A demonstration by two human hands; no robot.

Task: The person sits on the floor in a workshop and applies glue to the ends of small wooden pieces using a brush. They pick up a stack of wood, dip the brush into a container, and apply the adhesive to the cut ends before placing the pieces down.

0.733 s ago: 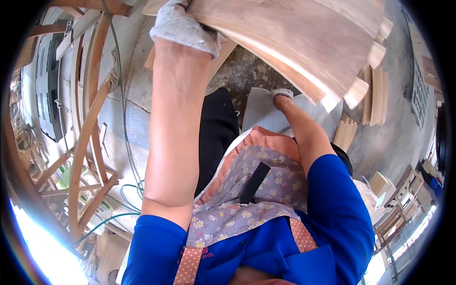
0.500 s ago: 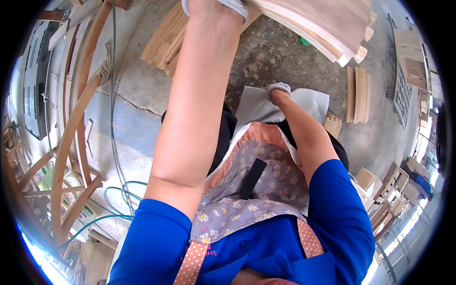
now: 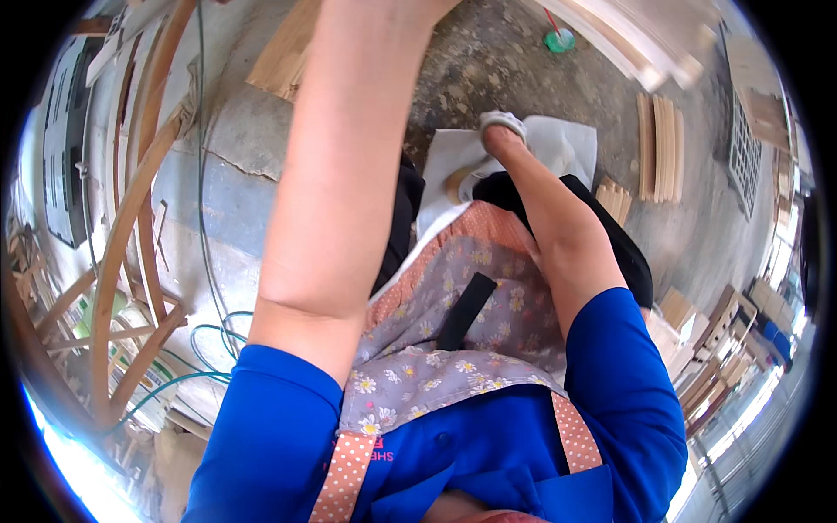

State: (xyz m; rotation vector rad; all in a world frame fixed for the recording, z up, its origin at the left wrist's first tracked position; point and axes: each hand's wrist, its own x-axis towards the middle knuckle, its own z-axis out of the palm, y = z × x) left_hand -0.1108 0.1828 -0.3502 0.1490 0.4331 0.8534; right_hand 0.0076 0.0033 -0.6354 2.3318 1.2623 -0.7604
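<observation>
My left forearm [image 3: 349, 148] reaches straight ahead and leaves the picture at the top edge, so the hand and whatever it touches are out of sight. My right hand [image 3: 503, 127], in a pale grey glove, is over a whitish sheet [image 3: 558, 144] in front of my lap. Its fingers are hidden, and I cannot tell whether it grips the sheet. Beside the sheet's near edge shows a small tan rounded thing [image 3: 457, 185], partly covered. Pale curved wooden pieces [image 3: 610, 39], blurred, jut in at the upper right.
Stacked wooden strips [image 3: 660, 148] stand on the floor at right, with a shorter bundle [image 3: 613, 199] nearer. A green round thing [image 3: 559, 40] with a red stick lies ahead. Wooden boards [image 3: 283, 52] are at upper left. Curved wooden frames [image 3: 131, 227] and a green hose [image 3: 202, 174] line the left.
My left hand's glove cuff has gone out past the top edge. The curved wooden pieces have shifted up and right, uncovering the green thing's red stick. My right hand sits slightly farther forward.
</observation>
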